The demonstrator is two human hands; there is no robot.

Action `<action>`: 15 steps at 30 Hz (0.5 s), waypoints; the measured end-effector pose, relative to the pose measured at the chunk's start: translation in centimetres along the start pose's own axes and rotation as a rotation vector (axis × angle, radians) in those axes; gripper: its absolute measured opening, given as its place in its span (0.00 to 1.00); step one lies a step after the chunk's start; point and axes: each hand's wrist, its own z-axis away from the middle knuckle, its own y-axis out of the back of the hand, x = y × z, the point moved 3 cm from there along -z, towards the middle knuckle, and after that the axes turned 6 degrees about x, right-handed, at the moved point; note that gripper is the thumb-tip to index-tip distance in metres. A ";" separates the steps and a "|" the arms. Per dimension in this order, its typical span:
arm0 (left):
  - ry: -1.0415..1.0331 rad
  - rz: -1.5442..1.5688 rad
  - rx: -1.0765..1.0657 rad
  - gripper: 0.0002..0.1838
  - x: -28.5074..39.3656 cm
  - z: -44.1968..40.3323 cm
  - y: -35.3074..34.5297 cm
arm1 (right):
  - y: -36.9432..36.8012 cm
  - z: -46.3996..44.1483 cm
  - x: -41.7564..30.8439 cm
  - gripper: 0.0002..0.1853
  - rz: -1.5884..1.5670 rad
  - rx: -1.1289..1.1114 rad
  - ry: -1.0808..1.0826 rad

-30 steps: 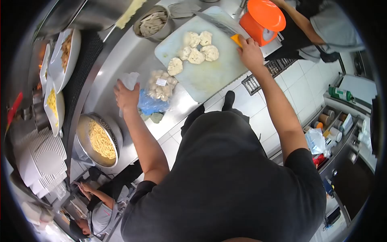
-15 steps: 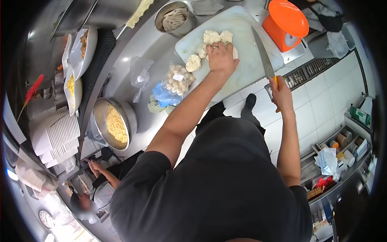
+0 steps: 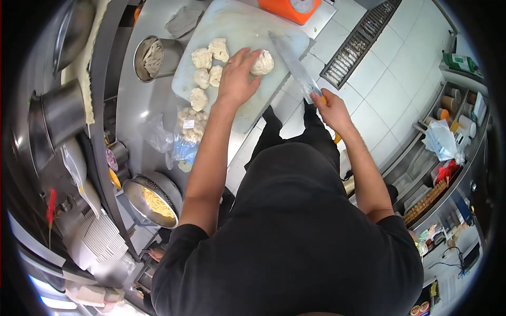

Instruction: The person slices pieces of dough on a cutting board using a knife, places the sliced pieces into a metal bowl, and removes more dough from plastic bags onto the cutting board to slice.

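Observation:
My left hand (image 3: 238,79) is spread over the white cutting board (image 3: 247,21), its fingertips touching a round pale dough-like piece (image 3: 262,63) on their right. Several similar pale pieces (image 3: 201,58) lie to the left of that hand on the board. My right hand (image 3: 332,109) is closed round the yellow handle of a large knife (image 3: 293,64). The blade points up and left, its tip over the board's right part, apart from the pieces. A bag of small pale balls (image 3: 193,122) rests beside the board's lower left corner.
A metal pot with pale slices (image 3: 153,59) stands left of the board. Below are a crumpled clear bag (image 3: 157,138) and a metal bowl of noodles (image 3: 157,204). An orange scale (image 3: 287,9) is at the top. A floor grate (image 3: 354,48) lies to the right.
My left hand has gone from the empty-looking clear bag to the board, and one pale piece now sits apart at its right. The knife has been lifted off the board's edge. The view has shifted.

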 end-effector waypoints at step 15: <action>0.279 0.039 0.070 0.23 0.0 -0.2 -1.9 | 0.4 1.4 -0.7 0.26 0.113 -0.096 0.146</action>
